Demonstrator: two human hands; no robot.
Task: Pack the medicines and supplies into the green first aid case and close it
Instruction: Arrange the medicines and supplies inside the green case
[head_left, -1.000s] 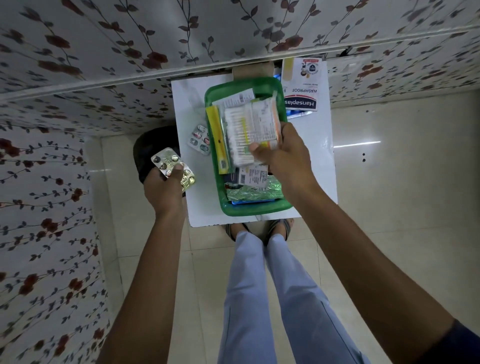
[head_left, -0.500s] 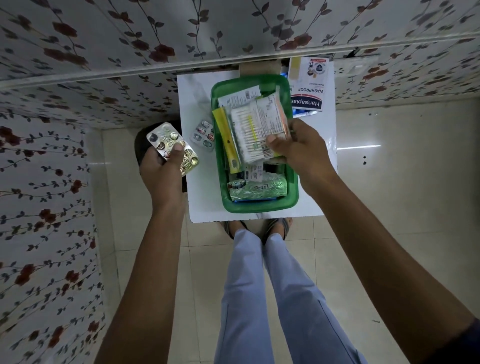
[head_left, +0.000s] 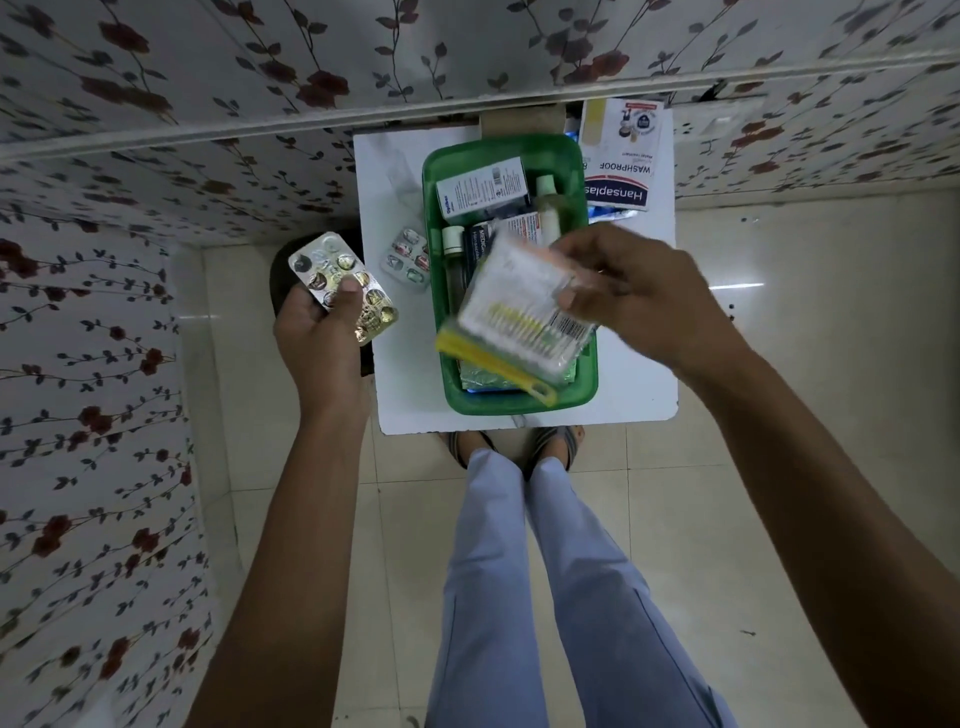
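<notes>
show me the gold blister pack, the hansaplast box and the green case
gold blister pack (head_left: 332, 270): head view, foil face above the left thumb
Hansaplast box (head_left: 618, 195): head view, its printed red and blue label
green case (head_left: 519, 148): head view, bare far rim

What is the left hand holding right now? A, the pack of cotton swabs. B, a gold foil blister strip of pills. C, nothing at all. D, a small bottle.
B: the left hand grips a gold foil blister strip to the left of the green case, while the right hand holds the swab pack.
</notes>
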